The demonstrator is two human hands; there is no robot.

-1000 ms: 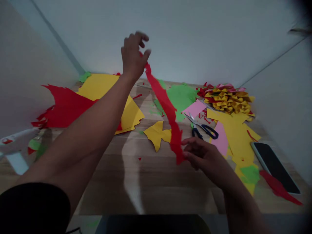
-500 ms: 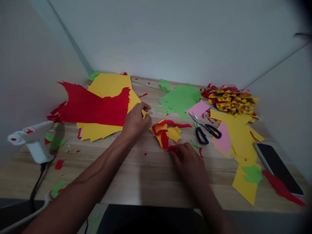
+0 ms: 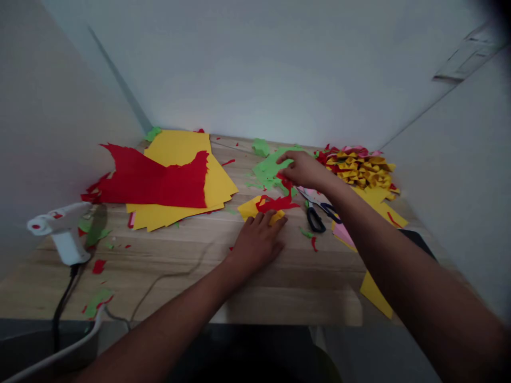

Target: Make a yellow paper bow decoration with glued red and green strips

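Observation:
My left hand (image 3: 259, 236) lies palm down on the table, its fingers stretched over a small heap of yellow paper scraps (image 3: 248, 207). A torn red paper strip (image 3: 286, 200) lies across that heap. Above it, my right hand (image 3: 301, 167) pinches the strip's upper end between thumb and fingers and lifts it. Behind the right hand is a crumpled green paper sheet (image 3: 265, 167). Dark-handled scissors (image 3: 315, 218) lie beside the heap, partly behind my right forearm.
A large red paper piece (image 3: 159, 183) lies over yellow sheets (image 3: 181, 141) at left. In front stands a white glue gun (image 3: 66, 239) with a cord. At right are a bundle of folded yellow paper (image 3: 361, 170) and a dark phone (image 3: 417, 242). Scraps dot the table.
My left hand has moved right and down onto the yellow scraps; the yellow bit in its fingers no longer shows. My right hand has moved up and away from me, lifting the red strip's end.

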